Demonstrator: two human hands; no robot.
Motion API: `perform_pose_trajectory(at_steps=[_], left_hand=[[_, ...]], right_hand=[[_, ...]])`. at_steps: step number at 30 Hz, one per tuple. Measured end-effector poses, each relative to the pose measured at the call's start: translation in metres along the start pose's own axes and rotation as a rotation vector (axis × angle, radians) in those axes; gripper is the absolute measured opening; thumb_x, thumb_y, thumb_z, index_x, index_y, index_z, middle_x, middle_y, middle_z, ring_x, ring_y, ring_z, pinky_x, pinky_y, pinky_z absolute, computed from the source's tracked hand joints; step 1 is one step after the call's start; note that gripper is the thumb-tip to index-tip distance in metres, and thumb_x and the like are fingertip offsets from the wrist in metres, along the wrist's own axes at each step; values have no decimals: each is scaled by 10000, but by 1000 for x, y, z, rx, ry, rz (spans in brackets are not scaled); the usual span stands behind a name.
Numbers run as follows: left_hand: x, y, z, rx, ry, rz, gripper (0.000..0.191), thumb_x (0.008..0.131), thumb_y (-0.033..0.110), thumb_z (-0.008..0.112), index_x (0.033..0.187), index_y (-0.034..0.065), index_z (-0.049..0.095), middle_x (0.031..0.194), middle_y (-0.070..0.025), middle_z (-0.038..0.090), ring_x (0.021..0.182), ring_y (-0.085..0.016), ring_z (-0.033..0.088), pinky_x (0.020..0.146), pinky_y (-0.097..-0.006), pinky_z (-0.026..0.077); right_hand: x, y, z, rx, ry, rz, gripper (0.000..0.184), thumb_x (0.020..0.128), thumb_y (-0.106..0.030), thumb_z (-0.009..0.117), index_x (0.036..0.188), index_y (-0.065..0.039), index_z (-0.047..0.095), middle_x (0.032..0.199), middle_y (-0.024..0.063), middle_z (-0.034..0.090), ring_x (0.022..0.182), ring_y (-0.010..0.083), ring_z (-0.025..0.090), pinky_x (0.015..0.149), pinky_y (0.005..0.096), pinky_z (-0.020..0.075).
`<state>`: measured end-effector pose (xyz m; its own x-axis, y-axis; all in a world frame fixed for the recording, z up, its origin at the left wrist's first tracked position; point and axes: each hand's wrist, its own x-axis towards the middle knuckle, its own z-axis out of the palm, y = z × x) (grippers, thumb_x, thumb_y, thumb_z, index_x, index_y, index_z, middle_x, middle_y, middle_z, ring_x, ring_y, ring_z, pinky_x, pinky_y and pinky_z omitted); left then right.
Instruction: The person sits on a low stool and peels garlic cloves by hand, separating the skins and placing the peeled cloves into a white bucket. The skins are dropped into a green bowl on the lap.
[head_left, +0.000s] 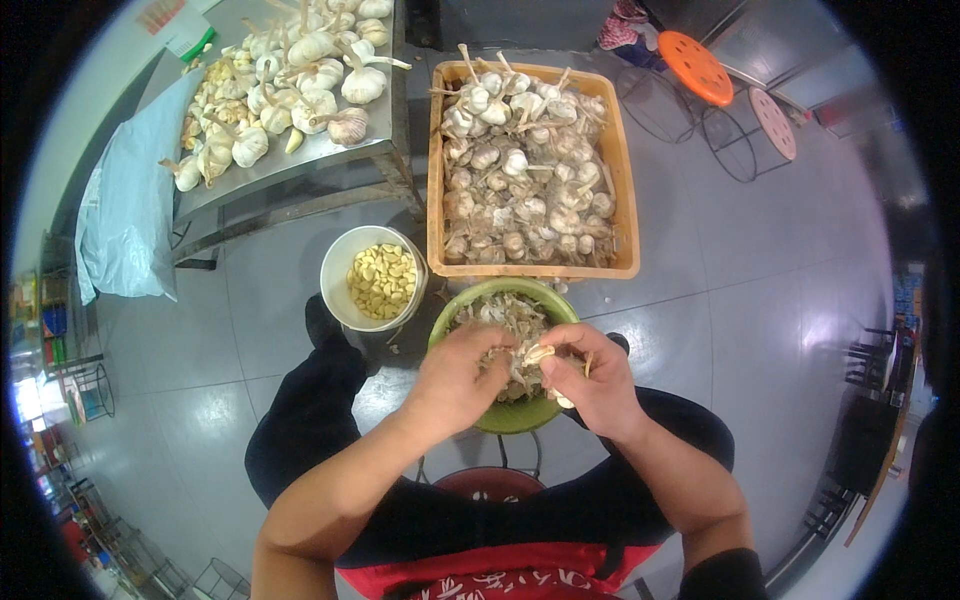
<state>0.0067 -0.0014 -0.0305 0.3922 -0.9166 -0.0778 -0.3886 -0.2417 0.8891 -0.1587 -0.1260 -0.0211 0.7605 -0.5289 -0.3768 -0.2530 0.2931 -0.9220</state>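
Note:
Both of my hands are over a green basin (505, 420) filled with papery garlic skins (499, 311). My right hand (592, 375) grips part of a garlic bulb (538, 354) between thumb and fingers, with more garlic pieces lower in the palm. Just left of it is my left hand (465, 371), its thumb and fingertips close together at some skin; whether it holds a clove is hidden. A white bucket (335, 300) left of the basin holds peeled garlic cloves (381, 281). Beyond the basin, an orange plastic crate (532, 271) is full of whole garlic bulbs (525, 180).
A metal table (300, 161) at the upper left bears garlic bulbs and loose cloves, with a pale plastic bag (131, 202) hanging over its edge. Orange (694, 67) and pink (772, 124) stools stand at the upper right. A dark red stool (487, 480) is below the basin.

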Motion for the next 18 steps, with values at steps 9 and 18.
perform_pose_trajectory(at_steps=[9,18], left_hand=[[-1,15,-8,-291,-27,-123,117,900,81,735,984,11,694,871,-68,709,762,-95,638,689,-268,525],[-4,13,-4,-323,-9,29,93,917,82,719,939,9,666,824,-77,644,664,-148,630,608,-281,519]], right_hand=[[-8,-2,6,-393,18,-222,250,885,-94,705,1131,-57,678,987,125,703,855,190,679,768,309,534],[-13,-4,9,-360,45,-287,374,880,-56,718,1242,-43,625,1056,126,705,926,186,681,830,303,535]])
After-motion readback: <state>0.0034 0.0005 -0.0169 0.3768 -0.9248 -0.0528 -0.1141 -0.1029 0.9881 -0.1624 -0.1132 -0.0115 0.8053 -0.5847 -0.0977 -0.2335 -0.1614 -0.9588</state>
